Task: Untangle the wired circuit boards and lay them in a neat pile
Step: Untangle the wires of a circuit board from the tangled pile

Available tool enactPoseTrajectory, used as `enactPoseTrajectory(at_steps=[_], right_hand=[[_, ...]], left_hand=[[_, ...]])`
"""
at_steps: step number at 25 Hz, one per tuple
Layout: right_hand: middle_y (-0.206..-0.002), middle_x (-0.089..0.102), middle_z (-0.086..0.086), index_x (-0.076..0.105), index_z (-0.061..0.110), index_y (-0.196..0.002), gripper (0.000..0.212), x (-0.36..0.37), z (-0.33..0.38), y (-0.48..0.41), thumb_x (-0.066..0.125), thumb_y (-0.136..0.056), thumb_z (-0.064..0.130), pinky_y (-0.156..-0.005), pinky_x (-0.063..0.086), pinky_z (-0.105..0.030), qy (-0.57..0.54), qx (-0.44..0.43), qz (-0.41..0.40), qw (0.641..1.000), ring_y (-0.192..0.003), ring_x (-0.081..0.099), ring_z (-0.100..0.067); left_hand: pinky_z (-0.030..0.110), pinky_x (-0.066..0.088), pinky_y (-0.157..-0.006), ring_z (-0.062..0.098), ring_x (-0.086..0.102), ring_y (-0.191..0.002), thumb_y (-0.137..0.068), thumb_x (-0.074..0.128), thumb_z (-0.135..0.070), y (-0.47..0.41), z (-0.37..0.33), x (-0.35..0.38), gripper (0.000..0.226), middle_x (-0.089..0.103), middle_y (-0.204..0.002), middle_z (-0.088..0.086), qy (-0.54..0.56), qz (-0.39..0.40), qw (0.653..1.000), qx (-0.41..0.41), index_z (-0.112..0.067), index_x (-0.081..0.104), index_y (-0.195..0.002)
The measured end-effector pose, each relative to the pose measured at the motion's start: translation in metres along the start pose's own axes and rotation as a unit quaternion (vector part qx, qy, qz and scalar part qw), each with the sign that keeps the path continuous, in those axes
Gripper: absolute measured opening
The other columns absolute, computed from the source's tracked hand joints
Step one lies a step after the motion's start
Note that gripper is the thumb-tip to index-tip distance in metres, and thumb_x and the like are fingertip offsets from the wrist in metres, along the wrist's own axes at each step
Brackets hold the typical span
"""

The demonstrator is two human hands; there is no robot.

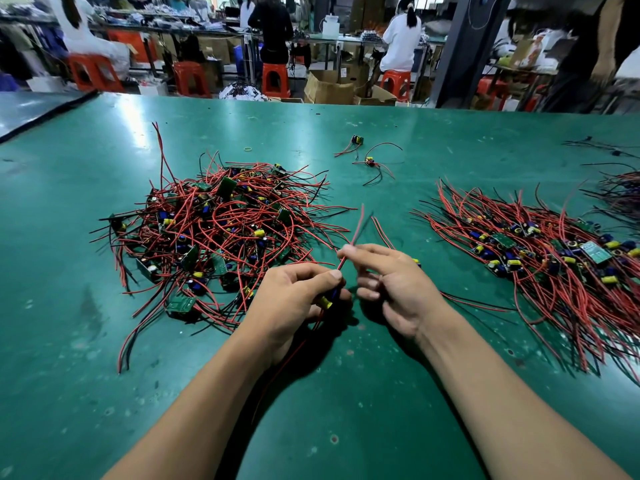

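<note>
The left hand's (298, 303) thumb and forefinger were curled around one small board (327, 301), of which a yellow capacitor and a blue part showed between the fingers. Just beside them, the right hand's (391, 285) fingers were bent and its forefinger tip pinched a single red wire (356, 226), which ran up from the board and stood slanting above both hands. Two more red wires rose from behind the right knuckles; whether that hand gripped anything else could not be told. A thin red lead also hung down from the left hand along the wrist. Both hands were near the middle of the green table (346, 393), between two masses of boards. To the left lay one tangled heap (214, 230), with red and black wires looping every way and green boards tipped at all angles, too many to count. To the right lay one tidier pile (540, 258), its boards in a rough band and its wires combed out roughly parallel to either side. Further back lay two loose boards (363, 152), close together, each with its own red and black leads, and one pale rubber band (247, 148) to their left. A third bundle (623, 190) was cut off by the right edge.
</note>
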State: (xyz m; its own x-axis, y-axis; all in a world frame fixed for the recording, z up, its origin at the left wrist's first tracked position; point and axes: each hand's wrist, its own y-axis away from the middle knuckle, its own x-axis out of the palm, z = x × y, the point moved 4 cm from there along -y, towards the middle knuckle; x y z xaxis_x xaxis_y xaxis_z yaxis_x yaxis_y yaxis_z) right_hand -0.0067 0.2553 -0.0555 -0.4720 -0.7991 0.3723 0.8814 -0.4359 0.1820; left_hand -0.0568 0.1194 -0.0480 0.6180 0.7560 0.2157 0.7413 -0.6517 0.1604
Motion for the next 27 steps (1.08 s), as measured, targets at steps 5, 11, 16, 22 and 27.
enactPoseTrajectory(at_steps=[5,11,16,22,27], right_hand=[[-0.060,0.039,0.005,0.064,0.005,-0.084,0.012,-0.019,0.011,-0.006,0.061,-0.094,0.010,-0.033,0.021,-0.013,-0.165,0.003,-0.094,0.982,-0.035,0.027,-0.003],[-0.057,0.034,0.003,0.061,0.003,-0.074,0.013,-0.022,0.014,-0.006,0.061,-0.084,0.012,-0.030,0.020,-0.014,-0.290,0.050,-0.071,0.953,-0.034,0.024,-0.004],[-0.055,0.029,0.005,0.061,0.003,-0.069,0.013,-0.022,0.014,-0.002,0.062,-0.078,0.012,-0.029,0.019,-0.013,-0.342,0.098,-0.031,0.934,-0.033,0.024,-0.005],[-0.063,0.036,0.006,0.064,0.010,-0.099,0.035,-0.018,0.012,-0.002,0.070,-0.078,0.038,-0.031,0.022,-0.011,-0.211,0.077,-0.015,0.974,-0.038,0.027,-0.003],[-0.065,0.039,0.006,0.067,0.012,-0.102,0.039,-0.018,0.010,-0.002,0.070,-0.082,0.045,-0.032,0.023,-0.015,-0.156,0.037,-0.048,0.986,-0.041,0.028,-0.004]], left_hand=[[0.020,0.053,-0.053,0.020,0.067,-0.063,-0.087,0.068,-0.008,0.000,0.002,0.002,0.012,0.072,-0.072,0.016,-0.019,0.021,1.000,-0.007,-0.005,0.071,-0.076],[0.022,0.054,-0.056,0.021,0.068,-0.064,-0.086,0.070,-0.009,-0.002,0.005,0.000,0.010,0.072,-0.075,0.018,-0.020,0.035,0.999,-0.013,-0.005,0.072,-0.077],[0.029,0.054,-0.062,0.024,0.068,-0.064,-0.086,0.069,-0.008,-0.004,0.008,0.000,0.014,0.070,-0.071,0.018,-0.004,0.030,1.000,-0.009,-0.007,0.072,-0.072],[0.036,0.060,-0.063,0.026,0.070,-0.065,-0.095,0.061,-0.027,-0.006,0.005,0.003,0.030,0.072,-0.079,0.020,0.041,-0.002,0.999,-0.004,0.001,0.068,-0.089],[0.027,0.057,-0.063,0.025,0.074,-0.076,-0.097,0.036,-0.058,-0.011,0.004,0.001,0.063,0.075,-0.096,0.017,0.106,-0.005,0.993,-0.059,-0.003,0.065,-0.107]])
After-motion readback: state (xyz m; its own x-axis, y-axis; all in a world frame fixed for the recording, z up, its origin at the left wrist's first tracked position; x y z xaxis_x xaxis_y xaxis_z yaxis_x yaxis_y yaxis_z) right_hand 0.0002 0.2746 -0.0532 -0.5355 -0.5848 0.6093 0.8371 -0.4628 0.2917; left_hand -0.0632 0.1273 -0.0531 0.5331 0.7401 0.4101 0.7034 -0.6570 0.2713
